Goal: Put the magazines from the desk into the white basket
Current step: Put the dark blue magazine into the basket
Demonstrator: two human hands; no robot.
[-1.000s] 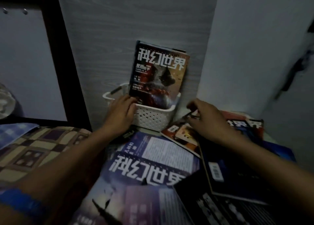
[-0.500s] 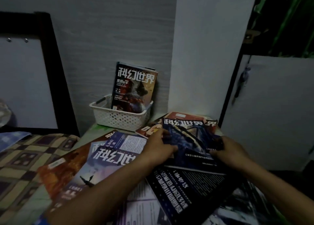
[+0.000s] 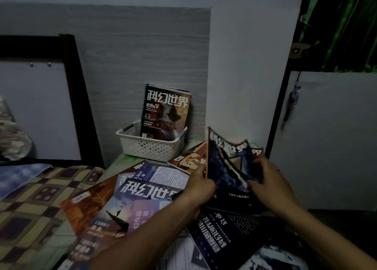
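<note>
1. A dark blue magazine (image 3: 226, 167) is held up by both hands at the right side of the desk (image 3: 114, 167).
2. Its left edge is pinched by the left hand (image 3: 201, 185), with the fingers closed on the cover.
3. Its right side is gripped by the right hand (image 3: 267, 183), with the fingers curled around the pages.
4. The magazine is bent, and its top corner is lifted up toward the wall.
5. A white basket (image 3: 152, 145) is seen at the back of the desk, against the grey wall panel (image 3: 142, 55).
6. One magazine with a red and black cover (image 3: 166, 110) is stood upright in the basket, leaning on the wall.
7. Other magazines are spread flat over the desk and overlap each other.
8. A blue and purple magazine (image 3: 130, 206) is laid near the left arm, partly on top of an orange one (image 3: 89, 206).
9. A small orange magazine (image 3: 187, 160) is laid just beside the basket, to its right.
10. A black magazine with white letters (image 3: 226, 235) is laid under the two hands.
11. A checked blanket (image 3: 36, 198) is seen to the left of the desk.
</note>
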